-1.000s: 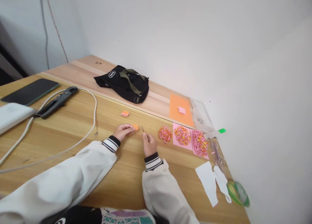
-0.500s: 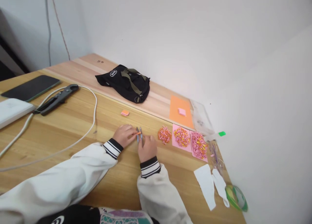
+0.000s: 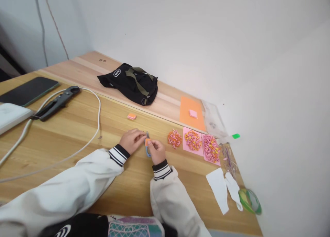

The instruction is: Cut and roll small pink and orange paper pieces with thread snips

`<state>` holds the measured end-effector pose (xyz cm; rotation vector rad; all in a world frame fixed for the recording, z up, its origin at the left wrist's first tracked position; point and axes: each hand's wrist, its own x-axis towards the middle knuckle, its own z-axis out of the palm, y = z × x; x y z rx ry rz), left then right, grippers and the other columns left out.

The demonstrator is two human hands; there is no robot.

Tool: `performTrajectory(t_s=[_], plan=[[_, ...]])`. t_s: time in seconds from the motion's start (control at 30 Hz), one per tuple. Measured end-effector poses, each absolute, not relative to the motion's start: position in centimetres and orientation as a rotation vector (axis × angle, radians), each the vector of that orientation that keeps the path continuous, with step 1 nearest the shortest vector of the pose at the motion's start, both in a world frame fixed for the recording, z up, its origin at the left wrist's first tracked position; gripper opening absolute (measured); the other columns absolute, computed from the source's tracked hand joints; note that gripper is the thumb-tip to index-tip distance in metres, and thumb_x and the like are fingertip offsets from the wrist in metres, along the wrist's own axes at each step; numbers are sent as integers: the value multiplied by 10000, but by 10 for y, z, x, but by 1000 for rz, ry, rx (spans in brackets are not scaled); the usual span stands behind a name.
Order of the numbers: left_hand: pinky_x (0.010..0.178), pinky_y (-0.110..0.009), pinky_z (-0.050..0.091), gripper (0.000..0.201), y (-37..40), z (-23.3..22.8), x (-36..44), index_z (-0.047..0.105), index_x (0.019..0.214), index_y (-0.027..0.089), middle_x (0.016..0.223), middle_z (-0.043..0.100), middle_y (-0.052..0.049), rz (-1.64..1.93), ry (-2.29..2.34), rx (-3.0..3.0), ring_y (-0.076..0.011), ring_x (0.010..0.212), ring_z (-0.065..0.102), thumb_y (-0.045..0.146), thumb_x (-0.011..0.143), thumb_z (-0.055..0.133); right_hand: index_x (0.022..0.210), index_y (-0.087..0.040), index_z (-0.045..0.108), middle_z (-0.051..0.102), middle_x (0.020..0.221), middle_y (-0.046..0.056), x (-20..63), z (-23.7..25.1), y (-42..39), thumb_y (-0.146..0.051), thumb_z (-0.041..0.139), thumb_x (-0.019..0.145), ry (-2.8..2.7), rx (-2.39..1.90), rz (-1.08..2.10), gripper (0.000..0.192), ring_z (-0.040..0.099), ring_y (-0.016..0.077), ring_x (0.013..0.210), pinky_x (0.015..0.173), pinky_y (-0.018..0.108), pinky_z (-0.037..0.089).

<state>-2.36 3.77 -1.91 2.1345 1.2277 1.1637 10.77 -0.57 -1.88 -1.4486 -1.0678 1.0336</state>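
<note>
Orange paper piece (image 3: 147, 142) is now shifting rightward — right hand (image 3: 157, 152) is pinching it at ten o'clock, over scissors (image 3: 148, 153) pointing toward twelve; left hand (image 3: 132, 141) is bending at nine, its grip unclear.

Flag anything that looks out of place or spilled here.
Only mildly odd: the leftmost pile of pink-and-orange pieces lies directly on the tabletop, while the two similar piles beside it rest on pink sheets.
</note>
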Motion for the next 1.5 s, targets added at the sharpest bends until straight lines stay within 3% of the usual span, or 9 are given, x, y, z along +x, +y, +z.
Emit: performTrajectory(t_s=[0.2,0.5,0.87,1.23,1.5], plan=[[496,-223,385,340,42,-25,-23,605,578,137,511,561,-1,929,1028,1623,-110,496,478,448,706,553,588,-140,588,471,448,-36,109,-16,-6,-418,611,602,-1094,-1463,1085,279,357,67,416,401,206,293],[494,-225,396,294,44,-23,-23,613,592,125,507,565,5,991,1008,1429,-98,488,467,414,641,631,597,-143,582,465,427,-34,107,-21,-6,-422,626,596,-1086,-1436,1101,282,351,63,390,378,208,281],[436,-201,305,295,41,-24,-21,615,608,120,464,474,35,946,1019,1510,-69,449,362,413,637,629,592,-140,585,537,510,-9,110,-19,-2,-430,641,557,-900,-1405,1072,298,431,75,449,391,203,329],[444,-210,254,390,40,-19,-21,406,454,161,447,285,57,845,1011,1581,-74,460,288,449,686,530,562,-156,539,442,414,-63,108,-16,-5,-418,641,573,-962,-1309,1211,281,344,41,351,360,195,297],[455,-207,263,358,39,-27,-21,421,471,159,454,304,50,806,1041,1738,-80,464,306,407,721,489,515,-163,516,444,429,-54,112,-19,-4,-372,550,659,-1100,-1361,1206,256,353,46,362,379,194,283]])
